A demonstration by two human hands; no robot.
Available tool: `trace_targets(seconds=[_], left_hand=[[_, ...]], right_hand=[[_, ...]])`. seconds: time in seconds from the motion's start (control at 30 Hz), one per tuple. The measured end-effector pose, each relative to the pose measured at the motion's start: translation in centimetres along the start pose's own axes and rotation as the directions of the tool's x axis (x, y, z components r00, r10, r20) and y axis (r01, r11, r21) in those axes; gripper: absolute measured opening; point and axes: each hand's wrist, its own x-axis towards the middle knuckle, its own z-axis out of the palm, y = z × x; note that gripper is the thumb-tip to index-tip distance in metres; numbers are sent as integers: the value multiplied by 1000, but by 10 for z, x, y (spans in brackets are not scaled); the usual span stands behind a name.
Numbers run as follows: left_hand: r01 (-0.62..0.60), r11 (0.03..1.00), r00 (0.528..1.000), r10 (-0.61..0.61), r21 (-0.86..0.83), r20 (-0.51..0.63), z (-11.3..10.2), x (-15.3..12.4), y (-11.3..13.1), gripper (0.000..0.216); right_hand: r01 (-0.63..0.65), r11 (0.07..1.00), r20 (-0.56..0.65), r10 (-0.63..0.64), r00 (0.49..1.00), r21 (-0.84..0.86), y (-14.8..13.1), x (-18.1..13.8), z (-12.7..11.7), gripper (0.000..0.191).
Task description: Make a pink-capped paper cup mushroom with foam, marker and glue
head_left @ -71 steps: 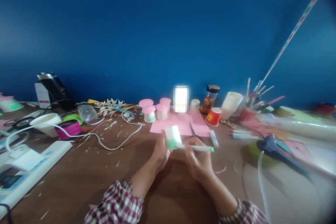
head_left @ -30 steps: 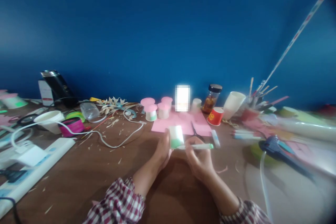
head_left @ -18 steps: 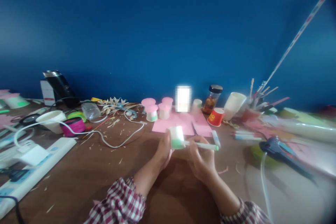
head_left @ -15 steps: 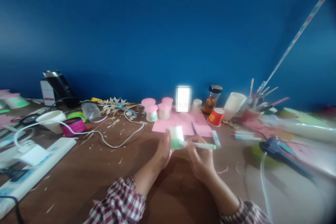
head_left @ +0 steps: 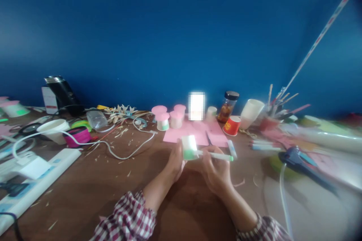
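Observation:
My left hand (head_left: 174, 162) grips a small white paper cup (head_left: 189, 147) held upside down, its lower band coloured green. My right hand (head_left: 216, 171) pinches a green marker (head_left: 217, 156) whose tip touches the green band of the cup. Both hands hover just above the brown table (head_left: 93, 184), in front of a pink paper sheet (head_left: 198, 134). Checked sleeves cover both forearms.
Behind the sheet stand several pink-topped cups (head_left: 166, 116), a glass jar (head_left: 228, 107), a red cup (head_left: 232, 125) and a white cup (head_left: 251, 111). A glue gun (head_left: 299, 160) and markers (head_left: 263, 145) lie right; a white cable (head_left: 113, 150), power strip (head_left: 34, 180) and bowl (head_left: 53, 130) lie left.
The hands have stayed in place; the marker shifts slightly back and forth along the cup's green band. The camera view drifts a little.

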Motion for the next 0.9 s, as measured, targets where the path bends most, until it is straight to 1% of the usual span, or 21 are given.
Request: trace_targets(seconds=[0.13,0.27,0.33,0.43,0.5,0.63,0.7,0.8,0.9], left_hand=[[-11,1000,1000,11,-1,11,1,0,0,50],[-22,1000,999,22,12,25,0,-1,-1,53],[-28,999,999,27,32,32,0,0,-1,52],[-30,998,999,29,49,26,-1,0,-2,53],[-29,998,1000,28,50,13,0,0,-2,53],[-35,997,999,33,64,32,0,-1,-1,52],[-43,996,998,38,78,53,0,-2,-1,52],[-50,995,997,45,92,55,0,-2,-2,52],[-68,993,997,64,98,49,-1,-1,-3,52]], right_hand=[[18,1000,38,-17,999,-26,-2,0,0,13],[20,1000,11,-20,1000,-5,-2,-1,1,12],[48,997,23,-47,999,-53,-2,-1,0,11],[111,981,92,-97,991,-159,-2,-2,-1,10],[133,974,112,-114,987,-182,-3,-2,-1,11],[106,984,41,-101,994,-143,-4,-2,-1,12],[111,983,50,-104,993,-145,-5,-1,-1,12],[139,976,108,-122,987,-166,-5,-1,-1,11],[107,985,64,-99,993,-137,-4,-2,0,11]])
